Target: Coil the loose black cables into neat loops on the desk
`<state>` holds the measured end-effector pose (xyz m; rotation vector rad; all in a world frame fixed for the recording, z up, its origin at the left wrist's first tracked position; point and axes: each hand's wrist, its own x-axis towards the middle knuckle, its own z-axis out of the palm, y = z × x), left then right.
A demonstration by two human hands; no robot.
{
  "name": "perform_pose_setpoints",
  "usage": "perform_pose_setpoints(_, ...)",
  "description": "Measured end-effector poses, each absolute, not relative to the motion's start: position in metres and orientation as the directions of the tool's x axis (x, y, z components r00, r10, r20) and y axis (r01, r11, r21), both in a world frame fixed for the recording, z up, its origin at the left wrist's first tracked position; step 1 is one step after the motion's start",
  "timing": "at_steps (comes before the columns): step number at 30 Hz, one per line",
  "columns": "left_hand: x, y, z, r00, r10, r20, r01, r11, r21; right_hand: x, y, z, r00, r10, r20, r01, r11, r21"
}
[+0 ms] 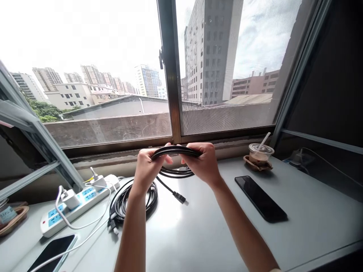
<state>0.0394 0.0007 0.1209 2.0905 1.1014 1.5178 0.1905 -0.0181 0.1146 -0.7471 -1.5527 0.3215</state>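
Both my hands grip a coiled black cable [176, 150], raised above the tabletop near the window. My left hand [149, 166] is closed round the left side of the coil, and my right hand [202, 162] round its right side. The lower loops of the coil hang between my hands. One end with a black plug [179, 197] dangles below, its tip pale and too small to identify for certain. A second coil of black cable [151, 198] lies on the table beside my left forearm, partly hidden by it.
On the left, a white power strip [82, 204] holds white chargers with trailing cords. A phone [52, 253] lies in front of it. To the right are a black phone [261, 198] and a lidded drink cup [260, 153] with a straw. The window sill [127, 151] borders the table's back.
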Motion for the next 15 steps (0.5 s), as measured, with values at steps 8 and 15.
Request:
perform_pose_setpoints(8, 0.041, -0.004, 0.124, -0.220, 0.901, 0.373, -0.178, -0.413, 0.893, 0.193, -0.007, 0.107, 0.067, 0.763, 0.643, 0.510, 0.528, -0.679)
perform_pose_setpoints(15, 0.045, -0.015, 0.131, -0.300, 0.868, 0.396, -0.350, -0.487, 0.800, 0.182, -0.015, 0.104, -0.024, 0.842, 0.538, 0.432, 0.494, -0.754)
